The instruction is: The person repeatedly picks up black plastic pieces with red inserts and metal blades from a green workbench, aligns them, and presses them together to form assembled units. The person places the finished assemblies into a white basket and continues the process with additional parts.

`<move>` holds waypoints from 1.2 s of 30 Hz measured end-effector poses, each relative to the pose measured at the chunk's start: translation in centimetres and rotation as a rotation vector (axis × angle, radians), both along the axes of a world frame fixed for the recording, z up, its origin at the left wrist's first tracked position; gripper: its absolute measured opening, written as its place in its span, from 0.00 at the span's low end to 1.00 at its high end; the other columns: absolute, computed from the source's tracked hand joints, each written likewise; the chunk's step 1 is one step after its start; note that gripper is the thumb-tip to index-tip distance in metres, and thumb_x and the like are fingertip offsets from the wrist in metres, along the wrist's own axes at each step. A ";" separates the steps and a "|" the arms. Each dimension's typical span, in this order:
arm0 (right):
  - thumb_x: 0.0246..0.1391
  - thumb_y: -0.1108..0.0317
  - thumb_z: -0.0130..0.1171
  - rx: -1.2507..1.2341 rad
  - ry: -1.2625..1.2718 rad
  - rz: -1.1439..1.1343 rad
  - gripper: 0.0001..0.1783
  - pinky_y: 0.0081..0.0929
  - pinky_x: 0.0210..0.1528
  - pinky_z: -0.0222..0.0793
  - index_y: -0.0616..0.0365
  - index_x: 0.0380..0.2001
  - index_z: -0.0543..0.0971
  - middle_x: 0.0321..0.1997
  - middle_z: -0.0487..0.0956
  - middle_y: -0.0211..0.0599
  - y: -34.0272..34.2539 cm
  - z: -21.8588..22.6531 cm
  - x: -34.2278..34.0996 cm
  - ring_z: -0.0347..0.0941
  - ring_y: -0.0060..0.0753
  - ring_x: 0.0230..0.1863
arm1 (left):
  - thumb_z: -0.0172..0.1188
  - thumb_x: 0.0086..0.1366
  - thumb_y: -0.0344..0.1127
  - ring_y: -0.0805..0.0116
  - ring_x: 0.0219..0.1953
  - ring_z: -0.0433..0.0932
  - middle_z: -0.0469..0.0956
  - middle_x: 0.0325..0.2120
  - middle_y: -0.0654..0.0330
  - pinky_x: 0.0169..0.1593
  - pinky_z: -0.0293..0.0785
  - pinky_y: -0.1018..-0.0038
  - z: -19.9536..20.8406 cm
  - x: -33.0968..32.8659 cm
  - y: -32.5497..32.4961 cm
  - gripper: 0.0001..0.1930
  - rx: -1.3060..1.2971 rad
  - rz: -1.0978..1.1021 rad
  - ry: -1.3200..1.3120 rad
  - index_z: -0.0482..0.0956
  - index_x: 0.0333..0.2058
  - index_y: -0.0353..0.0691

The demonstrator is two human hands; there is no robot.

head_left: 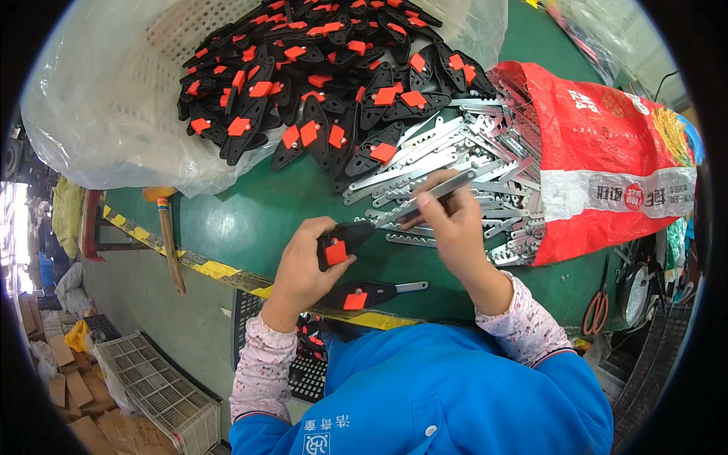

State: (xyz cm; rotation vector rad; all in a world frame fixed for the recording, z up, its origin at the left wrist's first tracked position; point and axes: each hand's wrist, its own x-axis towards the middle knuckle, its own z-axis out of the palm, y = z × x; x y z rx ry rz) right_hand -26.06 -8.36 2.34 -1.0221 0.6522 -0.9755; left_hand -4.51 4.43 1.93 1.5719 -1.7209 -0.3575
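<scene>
My left hand [305, 265] is closed round a black plastic housing with an orange-red tab [335, 252]. Between the thumb and fingers of my right hand [453, 220] is a flat notched metal strip [444, 187], slanting down to the left. Its lower end meets the tip of the black housing; whether it has entered cannot be made out. Just below on the green table [227, 227] lies another black housing [356, 296] with a metal strip sticking out of its right end. A pile of loose notched metal strips [425, 155] spreads beyond my right hand.
Many black housings with red tabs [309, 133] heap out of a clear plastic bag [98, 129] at the back. A red woven sack [599, 182] lies at right. A hammer [168, 235] rests by the left edge, orange-handled scissors [596, 307] at right. A crate [163, 394] stands lower left.
</scene>
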 end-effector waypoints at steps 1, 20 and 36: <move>0.70 0.70 0.60 -0.054 0.030 0.031 0.11 0.29 0.39 0.85 0.64 0.48 0.73 0.41 0.81 0.39 0.4 0.2 0.1 0.84 0.31 0.36 | 0.79 0.50 0.22 0.44 0.46 0.79 0.78 0.48 0.44 0.51 0.78 0.60 0.6 -0.1 -0.1 0.37 0.027 -0.009 -0.042 0.70 0.58 0.34; 0.49 0.64 0.73 -1.332 0.921 -0.147 0.27 0.36 0.46 0.76 0.60 0.53 0.80 0.51 0.81 0.39 -5.5 -1.9 5.2 0.77 0.45 0.49 | 0.77 0.54 0.41 0.51 0.44 0.76 0.78 0.41 0.54 0.53 0.72 0.59 0.8 -0.7 0.9 0.23 0.181 -0.142 -0.203 0.82 0.45 0.37; 0.53 0.63 0.73 -1.050 0.486 0.112 0.14 0.39 0.38 0.79 0.57 0.39 0.84 0.35 0.82 0.39 -1.3 0.0 2.6 0.81 0.44 0.39 | 0.65 0.59 0.20 0.53 0.46 0.75 0.71 0.48 0.48 0.55 0.74 0.64 1.7 -1.0 -0.9 0.40 0.069 0.111 0.067 0.62 0.71 0.35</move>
